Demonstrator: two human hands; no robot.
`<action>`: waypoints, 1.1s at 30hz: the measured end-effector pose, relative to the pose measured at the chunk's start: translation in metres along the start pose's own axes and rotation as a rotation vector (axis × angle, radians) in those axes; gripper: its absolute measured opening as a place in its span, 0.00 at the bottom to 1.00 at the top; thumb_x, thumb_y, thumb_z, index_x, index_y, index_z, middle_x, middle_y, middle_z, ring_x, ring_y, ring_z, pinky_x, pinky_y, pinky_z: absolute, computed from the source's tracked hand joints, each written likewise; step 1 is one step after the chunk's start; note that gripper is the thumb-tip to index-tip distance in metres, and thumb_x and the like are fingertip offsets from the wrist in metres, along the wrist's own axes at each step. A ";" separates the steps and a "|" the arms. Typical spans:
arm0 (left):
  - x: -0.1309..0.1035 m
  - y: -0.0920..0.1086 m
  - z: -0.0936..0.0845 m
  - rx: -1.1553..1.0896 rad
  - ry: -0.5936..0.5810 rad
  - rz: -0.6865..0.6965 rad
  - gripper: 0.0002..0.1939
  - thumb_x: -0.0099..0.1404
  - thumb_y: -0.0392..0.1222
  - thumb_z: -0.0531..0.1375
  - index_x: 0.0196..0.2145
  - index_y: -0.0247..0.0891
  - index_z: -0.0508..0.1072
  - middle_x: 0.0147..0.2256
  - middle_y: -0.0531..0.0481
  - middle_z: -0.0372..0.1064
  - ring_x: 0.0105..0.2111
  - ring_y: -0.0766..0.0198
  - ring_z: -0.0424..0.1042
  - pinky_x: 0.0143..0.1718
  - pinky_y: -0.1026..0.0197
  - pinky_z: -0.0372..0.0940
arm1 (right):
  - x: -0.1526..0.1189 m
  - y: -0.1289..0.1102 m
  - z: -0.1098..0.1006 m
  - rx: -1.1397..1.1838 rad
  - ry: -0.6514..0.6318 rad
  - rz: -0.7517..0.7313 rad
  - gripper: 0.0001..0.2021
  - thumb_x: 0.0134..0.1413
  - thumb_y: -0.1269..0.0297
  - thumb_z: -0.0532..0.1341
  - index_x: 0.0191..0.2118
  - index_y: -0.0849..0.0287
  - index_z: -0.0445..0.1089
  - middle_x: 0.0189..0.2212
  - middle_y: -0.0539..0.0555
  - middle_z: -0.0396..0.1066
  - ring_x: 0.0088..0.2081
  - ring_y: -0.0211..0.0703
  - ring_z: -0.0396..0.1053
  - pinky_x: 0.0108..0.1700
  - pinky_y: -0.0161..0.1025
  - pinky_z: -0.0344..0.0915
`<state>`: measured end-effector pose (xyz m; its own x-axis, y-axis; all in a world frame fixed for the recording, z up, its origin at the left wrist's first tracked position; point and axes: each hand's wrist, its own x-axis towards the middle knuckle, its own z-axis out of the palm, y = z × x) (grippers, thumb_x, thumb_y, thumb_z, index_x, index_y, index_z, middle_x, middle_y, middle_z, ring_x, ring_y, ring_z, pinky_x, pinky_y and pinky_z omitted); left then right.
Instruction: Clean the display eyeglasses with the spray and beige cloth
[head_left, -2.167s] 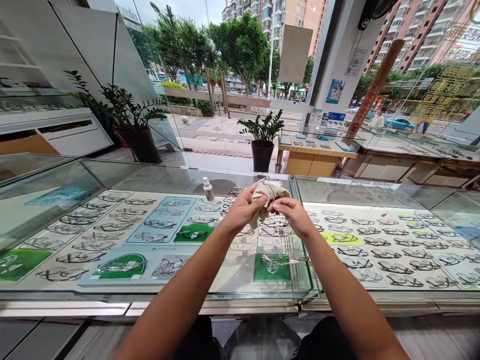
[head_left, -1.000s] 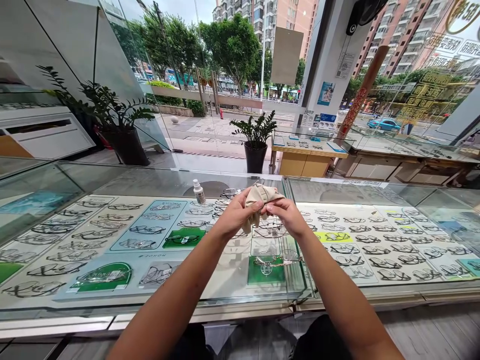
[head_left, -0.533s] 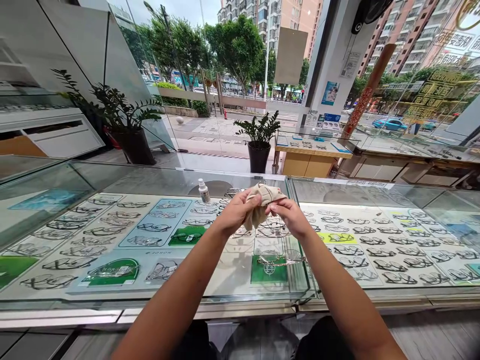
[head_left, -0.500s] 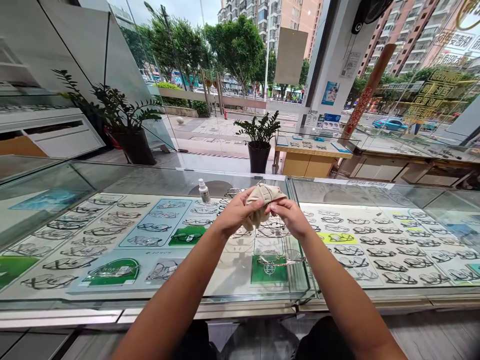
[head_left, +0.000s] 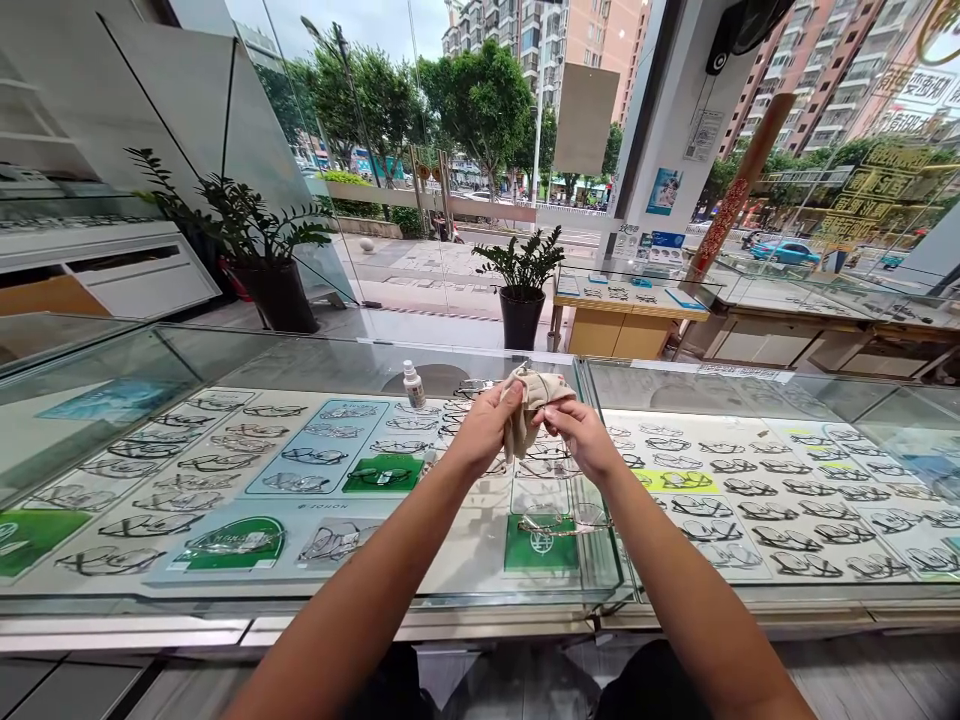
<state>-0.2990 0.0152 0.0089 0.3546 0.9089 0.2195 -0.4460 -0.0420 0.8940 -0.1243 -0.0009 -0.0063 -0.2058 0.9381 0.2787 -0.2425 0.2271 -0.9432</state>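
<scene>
Both of my hands are raised over the glass display counter, close together. A crumpled beige cloth is bunched between them. My left hand is closed on its left side, the thumb pressed on top. My right hand pinches at the cloth's right edge, fingertips together. A thin dark line runs over the top of the cloth, perhaps part of a glasses frame; most of whatever is inside the folds is hidden. A small white spray bottle stands upright on the counter, left of my hands.
Rows of eyeglasses lie inside the case on both sides. Green display cards lie among them. Beyond the counter stand a potted plant, a larger one at left, and a wooden display table by the window.
The cloth's folds have shifted and more of it hangs down between my hands. My left thumb has moved up along the cloth. The view has shifted slightly.
</scene>
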 end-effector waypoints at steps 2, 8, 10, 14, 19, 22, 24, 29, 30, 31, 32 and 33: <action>-0.001 0.001 0.001 -0.030 0.007 -0.010 0.28 0.65 0.64 0.70 0.47 0.35 0.79 0.33 0.48 0.77 0.32 0.61 0.75 0.36 0.60 0.70 | 0.000 -0.002 -0.001 0.054 0.005 0.013 0.13 0.52 0.49 0.74 0.33 0.54 0.85 0.34 0.54 0.81 0.32 0.41 0.62 0.39 0.42 0.60; 0.002 0.002 0.001 -0.093 0.026 0.021 0.29 0.66 0.60 0.71 0.53 0.34 0.80 0.46 0.39 0.82 0.49 0.50 0.79 0.55 0.50 0.71 | 0.000 -0.015 -0.008 0.207 0.076 -0.004 0.12 0.52 0.50 0.75 0.33 0.53 0.84 0.39 0.55 0.82 0.34 0.42 0.66 0.37 0.40 0.61; 0.004 0.002 -0.002 -0.078 0.031 0.036 0.29 0.66 0.60 0.70 0.53 0.34 0.80 0.47 0.39 0.82 0.51 0.49 0.79 0.57 0.50 0.70 | 0.001 -0.019 -0.013 0.216 0.116 -0.047 0.11 0.52 0.51 0.74 0.34 0.52 0.84 0.42 0.55 0.81 0.35 0.42 0.67 0.37 0.39 0.62; 0.003 0.002 -0.006 0.084 -0.040 0.001 0.29 0.66 0.64 0.69 0.50 0.34 0.82 0.42 0.42 0.82 0.46 0.51 0.79 0.50 0.55 0.71 | 0.002 -0.021 -0.021 0.185 0.190 -0.149 0.10 0.54 0.51 0.74 0.35 0.52 0.85 0.43 0.55 0.79 0.40 0.43 0.69 0.41 0.39 0.65; -0.005 0.003 0.002 0.232 -0.210 -0.062 0.28 0.66 0.67 0.67 0.42 0.36 0.82 0.34 0.45 0.79 0.35 0.60 0.75 0.37 0.62 0.68 | 0.002 -0.017 -0.016 0.140 0.176 -0.126 0.12 0.54 0.50 0.74 0.37 0.51 0.86 0.43 0.54 0.74 0.42 0.44 0.68 0.43 0.40 0.66; -0.008 -0.001 0.007 0.217 -0.254 -0.073 0.28 0.66 0.68 0.66 0.41 0.36 0.81 0.31 0.47 0.75 0.32 0.61 0.73 0.36 0.62 0.68 | 0.001 -0.013 -0.009 0.120 0.133 -0.108 0.13 0.53 0.49 0.75 0.37 0.51 0.86 0.41 0.54 0.73 0.46 0.47 0.69 0.49 0.41 0.67; -0.009 -0.004 0.010 0.210 -0.243 -0.064 0.28 0.66 0.67 0.66 0.41 0.36 0.80 0.31 0.48 0.74 0.31 0.62 0.72 0.35 0.62 0.67 | 0.000 -0.012 -0.004 0.119 0.122 -0.090 0.14 0.53 0.48 0.75 0.37 0.51 0.86 0.42 0.54 0.73 0.47 0.47 0.69 0.50 0.41 0.67; -0.011 -0.006 0.012 0.226 -0.226 -0.007 0.27 0.65 0.63 0.70 0.45 0.34 0.79 0.32 0.49 0.71 0.31 0.65 0.67 0.34 0.64 0.61 | -0.002 -0.012 0.002 0.187 0.126 -0.030 0.15 0.50 0.47 0.76 0.37 0.52 0.86 0.44 0.54 0.73 0.46 0.45 0.69 0.48 0.39 0.68; -0.011 -0.006 0.013 0.230 -0.222 -0.005 0.27 0.64 0.61 0.71 0.47 0.34 0.79 0.33 0.50 0.71 0.31 0.66 0.67 0.34 0.64 0.61 | -0.003 -0.012 0.003 0.199 0.126 -0.026 0.15 0.50 0.47 0.77 0.37 0.52 0.86 0.44 0.53 0.73 0.46 0.45 0.69 0.48 0.39 0.68; -0.011 -0.007 0.014 0.230 -0.211 -0.003 0.28 0.63 0.60 0.72 0.48 0.35 0.79 0.33 0.50 0.71 0.31 0.66 0.67 0.34 0.65 0.60 | -0.003 -0.012 0.004 0.204 0.126 -0.025 0.15 0.50 0.47 0.77 0.37 0.52 0.86 0.44 0.53 0.73 0.46 0.45 0.69 0.49 0.39 0.68; -0.011 -0.008 0.015 0.225 -0.192 0.003 0.28 0.62 0.60 0.73 0.49 0.35 0.78 0.33 0.51 0.72 0.31 0.67 0.67 0.34 0.65 0.61 | -0.003 -0.012 0.005 0.203 0.126 -0.027 0.15 0.50 0.47 0.77 0.37 0.52 0.86 0.44 0.53 0.73 0.47 0.45 0.69 0.50 0.39 0.68; -0.011 -0.010 0.016 0.215 -0.166 0.009 0.29 0.61 0.60 0.74 0.50 0.35 0.78 0.33 0.51 0.72 0.30 0.67 0.67 0.34 0.65 0.61 | -0.003 -0.012 0.005 0.195 0.126 -0.031 0.15 0.50 0.47 0.77 0.38 0.51 0.86 0.45 0.53 0.73 0.48 0.46 0.69 0.51 0.40 0.69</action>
<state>-0.2855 -0.0011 0.0036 0.4893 0.8282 0.2732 -0.2714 -0.1531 0.9502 -0.1257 -0.0079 0.0046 -0.0784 0.9594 0.2709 -0.4283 0.2130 -0.8782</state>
